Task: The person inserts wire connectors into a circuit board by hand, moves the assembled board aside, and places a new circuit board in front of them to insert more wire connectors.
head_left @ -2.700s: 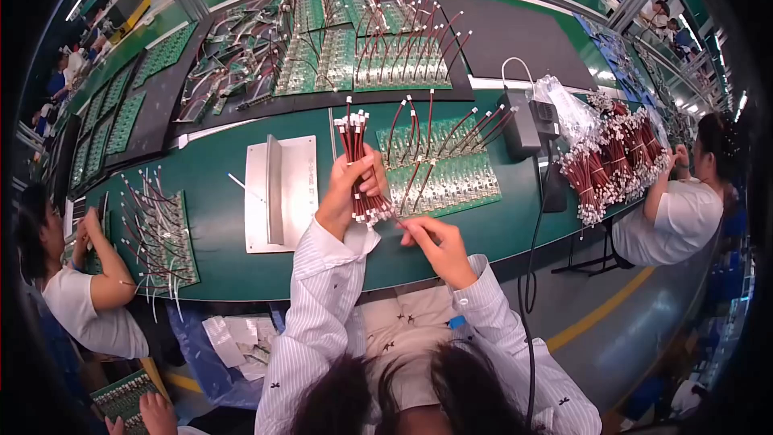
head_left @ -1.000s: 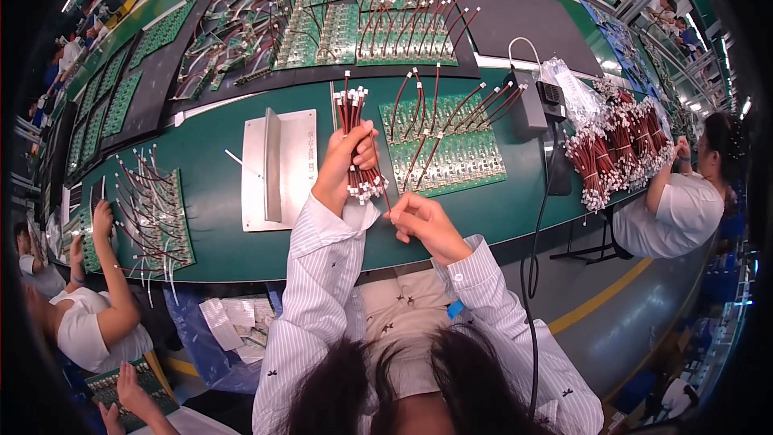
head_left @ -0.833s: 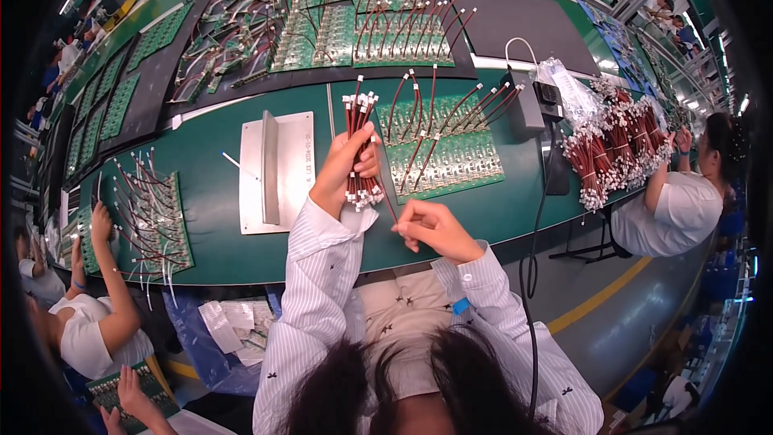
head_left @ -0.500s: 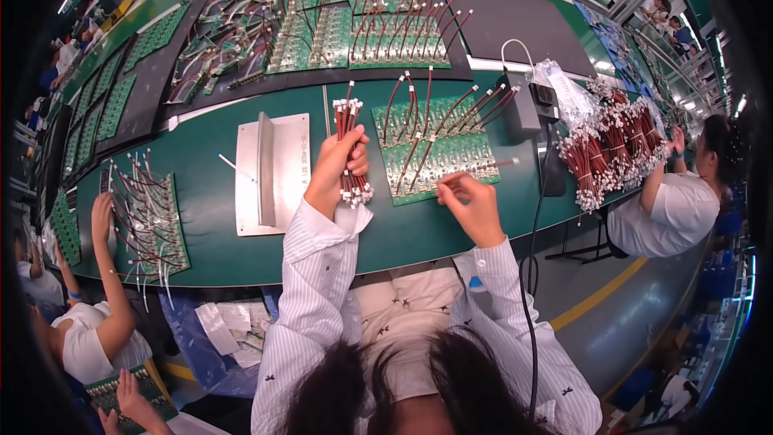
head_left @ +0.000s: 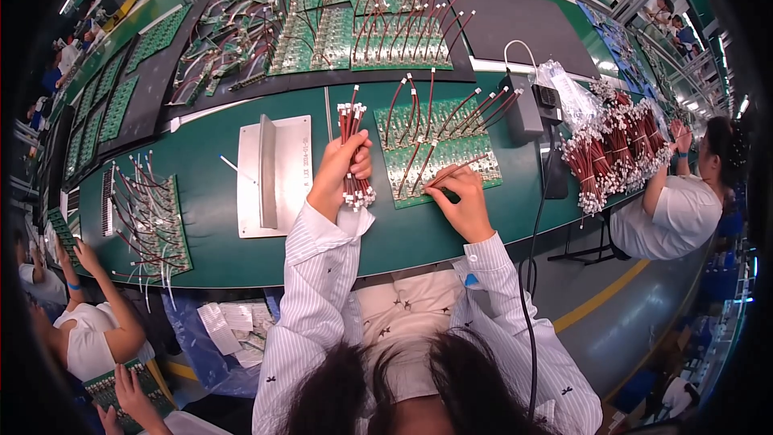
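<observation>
My left hand [head_left: 339, 169] is wrapped round a bundle of dark red wire cables [head_left: 352, 122] with white plugs at both ends, held upright over the table. With my right hand [head_left: 460, 200] I pinch a single red-and-black cable [head_left: 460, 167] at the near edge of a green circuit board panel [head_left: 400, 160]. One end of that cable is at the board's near row; whether its plug is seated I cannot tell. Several cables stand up from the panel's far and left parts, their free ends in the air.
Left of my hands lies a metal plate with an upright ridge [head_left: 300, 185]. A black power adapter [head_left: 523, 117] and cord stand right of the panel, beside piled cable bundles [head_left: 600, 153]. Wired boards [head_left: 403, 40] fill the back mat. Co-workers sit at both sides.
My right hand has moved slightly left and brought the cable's near end to the panel's near row. The left hand keeps its bundle. At the left, a co-worker's hand has moved away from a wired panel.
</observation>
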`<act>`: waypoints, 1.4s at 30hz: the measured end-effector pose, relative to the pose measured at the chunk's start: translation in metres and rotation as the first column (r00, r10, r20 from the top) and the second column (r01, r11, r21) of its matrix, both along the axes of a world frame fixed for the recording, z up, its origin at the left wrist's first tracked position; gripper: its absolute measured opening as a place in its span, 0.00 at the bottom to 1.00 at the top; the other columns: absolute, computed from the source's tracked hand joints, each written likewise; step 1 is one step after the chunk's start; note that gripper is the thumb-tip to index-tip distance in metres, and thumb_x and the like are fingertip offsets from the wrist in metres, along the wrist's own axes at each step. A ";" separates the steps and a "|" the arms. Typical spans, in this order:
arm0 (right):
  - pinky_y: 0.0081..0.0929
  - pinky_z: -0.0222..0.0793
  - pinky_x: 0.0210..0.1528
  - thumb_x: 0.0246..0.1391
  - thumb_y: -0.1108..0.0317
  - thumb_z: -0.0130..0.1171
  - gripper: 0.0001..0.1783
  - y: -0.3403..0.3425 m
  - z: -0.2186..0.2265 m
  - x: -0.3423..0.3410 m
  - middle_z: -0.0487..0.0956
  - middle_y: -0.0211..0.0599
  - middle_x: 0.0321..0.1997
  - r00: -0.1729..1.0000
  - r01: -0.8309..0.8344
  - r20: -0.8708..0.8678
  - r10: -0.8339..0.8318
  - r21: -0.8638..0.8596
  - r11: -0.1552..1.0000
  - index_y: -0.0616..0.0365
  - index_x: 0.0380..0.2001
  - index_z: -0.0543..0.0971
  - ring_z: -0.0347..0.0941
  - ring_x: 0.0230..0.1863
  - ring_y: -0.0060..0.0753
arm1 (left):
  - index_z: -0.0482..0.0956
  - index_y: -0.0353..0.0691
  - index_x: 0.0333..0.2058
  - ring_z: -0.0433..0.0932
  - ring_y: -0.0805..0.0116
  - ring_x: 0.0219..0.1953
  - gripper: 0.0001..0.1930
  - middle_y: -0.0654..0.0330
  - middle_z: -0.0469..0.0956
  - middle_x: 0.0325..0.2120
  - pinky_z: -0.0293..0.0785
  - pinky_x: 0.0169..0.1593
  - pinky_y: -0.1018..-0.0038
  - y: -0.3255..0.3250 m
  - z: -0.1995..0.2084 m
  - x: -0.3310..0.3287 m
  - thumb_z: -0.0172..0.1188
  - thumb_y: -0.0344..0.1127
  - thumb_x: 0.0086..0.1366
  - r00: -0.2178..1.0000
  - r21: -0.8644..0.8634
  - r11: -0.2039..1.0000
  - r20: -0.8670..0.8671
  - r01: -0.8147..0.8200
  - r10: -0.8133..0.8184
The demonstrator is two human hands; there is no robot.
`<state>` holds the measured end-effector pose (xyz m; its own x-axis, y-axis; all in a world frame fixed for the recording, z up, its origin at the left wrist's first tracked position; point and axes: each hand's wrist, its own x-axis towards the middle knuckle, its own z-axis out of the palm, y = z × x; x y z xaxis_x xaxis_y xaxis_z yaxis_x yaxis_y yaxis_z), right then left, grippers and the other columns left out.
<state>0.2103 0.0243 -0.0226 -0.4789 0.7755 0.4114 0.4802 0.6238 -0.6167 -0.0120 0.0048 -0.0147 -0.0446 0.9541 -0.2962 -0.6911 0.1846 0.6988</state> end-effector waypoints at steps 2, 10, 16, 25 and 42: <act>0.26 0.54 0.37 0.34 0.71 0.62 0.03 -0.001 0.000 -0.001 0.75 0.28 0.27 1.000 -0.016 -0.016 0.017 0.047 0.999 0.55 0.19 0.78 0.68 0.34 0.28 | 0.64 0.35 0.24 0.54 0.82 0.10 0.10 0.68 0.58 0.11 0.51 0.13 0.83 0.000 0.001 0.001 0.50 0.35 0.59 1.000 -0.003 1.000 -0.001 -0.001 0.001; 0.26 0.53 0.35 0.34 0.71 0.60 0.03 -0.005 0.011 -0.003 0.74 0.22 0.26 0.994 -0.055 0.102 0.031 0.247 0.967 0.52 0.19 0.76 0.66 0.34 0.25 | 0.64 0.35 0.24 0.54 0.82 0.10 0.10 0.68 0.58 0.11 0.50 0.13 0.83 -0.001 0.001 0.000 0.49 0.35 0.59 1.000 -0.012 1.000 0.000 -0.008 0.008; 0.26 0.54 0.35 0.33 0.72 0.60 0.06 -0.007 0.005 -0.001 0.72 0.21 0.28 0.993 -0.060 0.113 0.030 0.273 0.960 0.51 0.21 0.75 0.65 0.33 0.25 | 0.65 0.35 0.25 0.54 0.82 0.09 0.09 0.68 0.57 0.10 0.51 0.13 0.83 0.001 0.001 0.001 0.50 0.35 0.59 1.000 -0.013 1.000 0.030 0.003 -0.003; 0.26 0.54 0.35 0.34 0.70 0.60 0.05 -0.008 0.002 -0.001 0.72 0.23 0.27 0.988 -0.061 0.155 0.019 0.274 0.960 0.51 0.21 0.75 0.66 0.32 0.27 | 0.64 0.35 0.24 0.54 0.81 0.09 0.09 0.67 0.58 0.10 0.50 0.12 0.83 0.001 -0.003 0.000 0.49 0.34 0.59 0.998 0.000 1.000 0.058 -0.001 0.001; 0.27 0.53 0.37 0.37 0.71 0.58 0.07 -0.006 -0.001 0.001 0.71 0.26 0.30 0.997 -0.071 0.037 0.064 0.207 0.976 0.55 0.25 0.73 0.65 0.33 0.27 | 0.66 0.36 0.22 0.54 0.81 0.08 0.10 0.68 0.57 0.09 0.50 0.11 0.83 -0.001 -0.001 0.004 0.48 0.35 0.60 0.999 -0.024 1.000 0.036 -0.017 0.018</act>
<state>0.2110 0.0179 -0.0235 -0.5417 0.6400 0.5449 0.4487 0.7683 -0.4565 -0.0076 0.0035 -0.0152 -0.0506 0.9460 -0.3201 -0.7190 0.1879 0.6691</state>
